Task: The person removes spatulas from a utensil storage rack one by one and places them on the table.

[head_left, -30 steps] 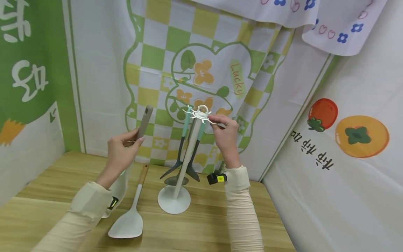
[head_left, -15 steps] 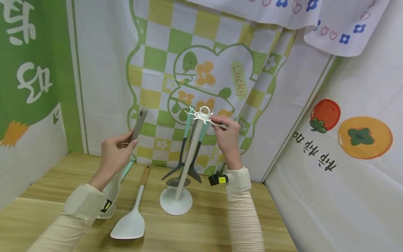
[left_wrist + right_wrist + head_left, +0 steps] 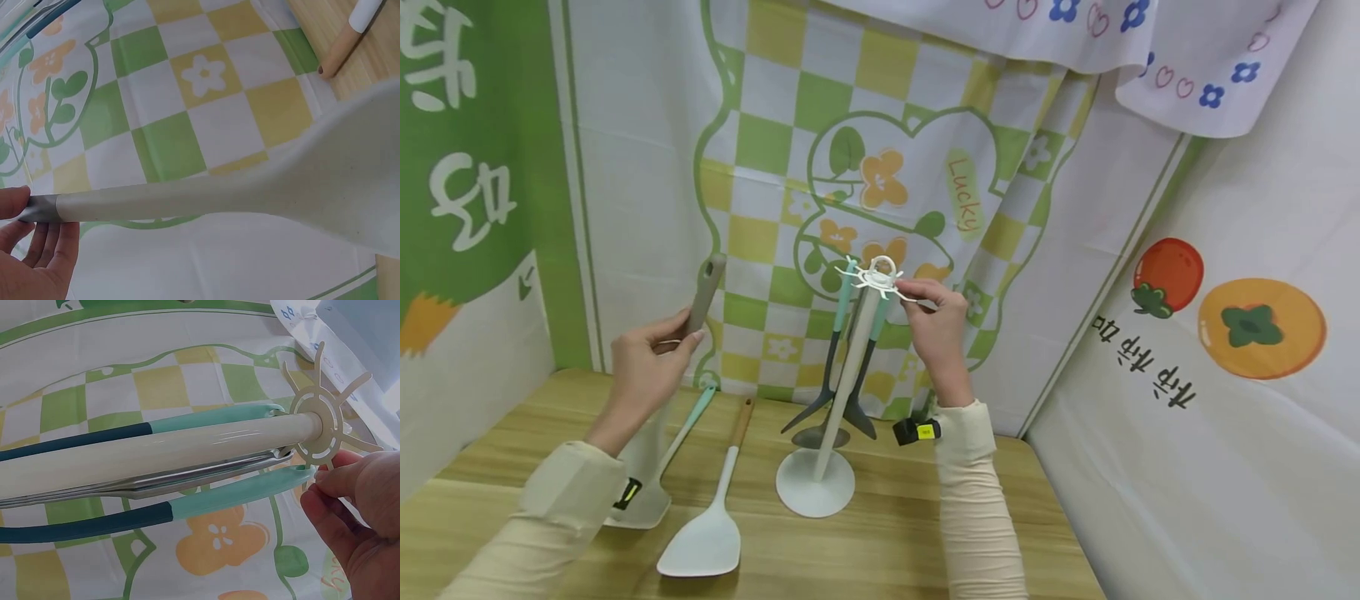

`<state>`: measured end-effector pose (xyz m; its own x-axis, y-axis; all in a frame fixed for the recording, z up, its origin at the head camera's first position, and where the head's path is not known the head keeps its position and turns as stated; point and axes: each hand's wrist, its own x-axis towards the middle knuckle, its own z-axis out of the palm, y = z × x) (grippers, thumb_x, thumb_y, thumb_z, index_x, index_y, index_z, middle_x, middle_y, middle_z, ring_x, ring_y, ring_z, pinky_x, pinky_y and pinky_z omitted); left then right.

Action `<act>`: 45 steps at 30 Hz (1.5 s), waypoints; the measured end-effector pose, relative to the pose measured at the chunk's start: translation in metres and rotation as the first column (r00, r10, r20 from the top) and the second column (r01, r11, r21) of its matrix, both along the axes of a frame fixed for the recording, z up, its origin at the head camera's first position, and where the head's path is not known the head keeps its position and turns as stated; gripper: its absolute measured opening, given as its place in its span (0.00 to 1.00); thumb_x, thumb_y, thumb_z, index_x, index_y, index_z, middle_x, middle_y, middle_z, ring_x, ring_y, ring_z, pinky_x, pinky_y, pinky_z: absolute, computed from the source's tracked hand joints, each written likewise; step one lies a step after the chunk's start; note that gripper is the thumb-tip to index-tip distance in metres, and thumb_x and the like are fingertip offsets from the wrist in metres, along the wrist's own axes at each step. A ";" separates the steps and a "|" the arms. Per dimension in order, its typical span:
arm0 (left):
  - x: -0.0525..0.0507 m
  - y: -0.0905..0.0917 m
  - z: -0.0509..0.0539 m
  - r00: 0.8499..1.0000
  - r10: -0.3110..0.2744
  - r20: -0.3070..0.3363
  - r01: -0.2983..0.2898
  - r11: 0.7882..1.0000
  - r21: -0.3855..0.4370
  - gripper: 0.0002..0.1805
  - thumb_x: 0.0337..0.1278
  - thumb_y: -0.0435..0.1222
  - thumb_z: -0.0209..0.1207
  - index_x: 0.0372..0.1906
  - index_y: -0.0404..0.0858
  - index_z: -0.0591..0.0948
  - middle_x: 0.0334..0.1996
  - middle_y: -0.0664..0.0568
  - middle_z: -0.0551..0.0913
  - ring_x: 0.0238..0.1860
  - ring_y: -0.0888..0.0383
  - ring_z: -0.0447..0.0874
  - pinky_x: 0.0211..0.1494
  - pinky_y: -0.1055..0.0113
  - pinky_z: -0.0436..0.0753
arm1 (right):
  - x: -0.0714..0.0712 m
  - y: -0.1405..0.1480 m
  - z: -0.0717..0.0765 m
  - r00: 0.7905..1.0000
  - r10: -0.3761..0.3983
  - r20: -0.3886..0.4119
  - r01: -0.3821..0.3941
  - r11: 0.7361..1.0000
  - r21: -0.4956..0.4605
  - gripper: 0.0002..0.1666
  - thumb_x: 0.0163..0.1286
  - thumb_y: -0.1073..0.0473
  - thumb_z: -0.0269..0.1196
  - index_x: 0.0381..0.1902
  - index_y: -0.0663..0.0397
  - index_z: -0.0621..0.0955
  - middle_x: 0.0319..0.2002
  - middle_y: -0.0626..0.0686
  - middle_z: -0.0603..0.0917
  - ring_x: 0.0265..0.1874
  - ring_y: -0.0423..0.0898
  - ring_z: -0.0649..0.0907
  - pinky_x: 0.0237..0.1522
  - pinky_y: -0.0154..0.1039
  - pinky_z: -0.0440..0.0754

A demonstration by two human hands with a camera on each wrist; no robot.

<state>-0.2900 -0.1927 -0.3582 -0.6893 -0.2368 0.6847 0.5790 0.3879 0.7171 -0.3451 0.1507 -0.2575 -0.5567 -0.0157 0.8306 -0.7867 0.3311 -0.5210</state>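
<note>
My left hand grips the grey handle of a utensil held upright, left of the stand. Its pale, wide head fills the right side of the left wrist view. With thumb and fingers, my right hand pinches a hook of the white rack top. On the white stand hang two utensils with teal handles and a metal one between them; a ladle bowl shows low behind the pole.
A white turner with a wooden handle lies on the wooden table left of the round base. Farther left lies a teal-handled turner, partly behind my left forearm. A checkered cloth hangs behind the stand.
My left hand has moved left, away from the stand, with the grey-handled utensil. The teal-handled turner on the table has come into fuller view. My right hand keeps its pinch on the rack top.
</note>
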 end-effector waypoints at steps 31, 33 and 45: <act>-0.009 -0.049 -0.009 0.991 0.134 0.015 -0.134 0.991 0.004 0.20 0.65 0.26 0.62 0.60 0.24 0.78 0.51 0.24 0.81 0.34 0.91 0.74 0.36 0.93 0.76 | 0.003 0.000 0.000 1.000 0.022 -0.001 -0.022 1.000 -0.015 0.10 0.63 0.79 0.66 0.38 0.65 0.90 0.40 0.64 0.89 0.37 0.44 0.87 0.40 0.29 0.89; -0.009 -0.050 -0.009 0.989 0.144 0.011 -0.144 0.990 0.005 0.20 0.65 0.26 0.63 0.60 0.24 0.79 0.51 0.23 0.80 0.33 0.91 0.74 0.36 0.93 0.76 | 0.003 0.000 0.000 1.000 0.021 -0.006 -0.021 1.000 -0.014 0.10 0.63 0.79 0.66 0.38 0.66 0.90 0.40 0.64 0.89 0.37 0.49 0.88 0.40 0.29 0.89; -0.007 -0.063 -0.013 0.984 0.175 0.039 -0.175 0.985 -0.006 0.21 0.65 0.27 0.63 0.61 0.26 0.78 0.51 0.24 0.81 0.32 0.93 0.72 0.34 0.94 0.75 | 0.002 -0.001 0.000 0.999 0.027 -0.020 -0.027 1.000 -0.012 0.09 0.62 0.78 0.67 0.38 0.67 0.90 0.41 0.66 0.89 0.37 0.42 0.87 0.40 0.29 0.89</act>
<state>-0.2971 -0.2555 -0.3716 -0.6637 -0.3544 0.6587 0.4734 0.4828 0.7367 -0.3430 0.1493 -0.2571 -0.5398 -0.0204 0.8415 -0.8054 0.3031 -0.5093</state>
